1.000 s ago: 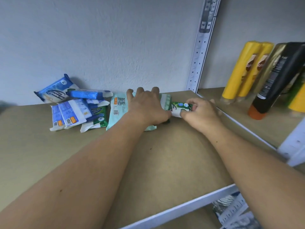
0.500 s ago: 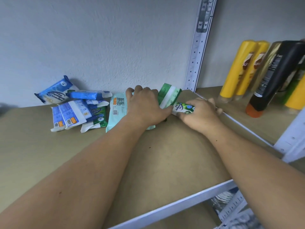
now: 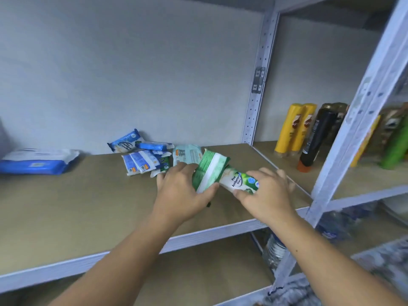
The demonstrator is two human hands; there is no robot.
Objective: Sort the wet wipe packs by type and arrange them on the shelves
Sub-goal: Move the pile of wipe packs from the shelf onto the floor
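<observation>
Striped green pack (image 3: 210,171): was in the left grip, tilted up on end over the shelf board (image 3: 88,195); whether its lower edge touched the board could not be told.
Pine wipes pack (image 3: 241,180): was in the right grip, label up, its far end meeting the striped pack between the two grips.
Left hand (image 3: 183,192): clasped the striped pack, thumb at the near lower corner and fingers curled behind it.
Right hand (image 3: 266,193): clasped the pine pack, thumb under the near edge and fingers over the top.
Handling, judged: both packs were probably light, soft film pouches that yield under pressure; the glossy film was likely slippery, and a pinch on a sealed end flap would let the body sag.
Where to hold, judged: across the padded middle, thumb opposing fingers, as both grips did.
Pale teal pack (image 3: 187,154): lay flat just beyond the left fingertips.
Small blue packs (image 3: 141,161): lay heaped farther out past the left grip, near the back wall.
Large blue pack (image 3: 37,161): lay well apart, outward of the left grip.
Yellow bottles (image 3: 293,127): stood in the next bay, beyond the right grip, past the upright post (image 3: 256,96).
</observation>
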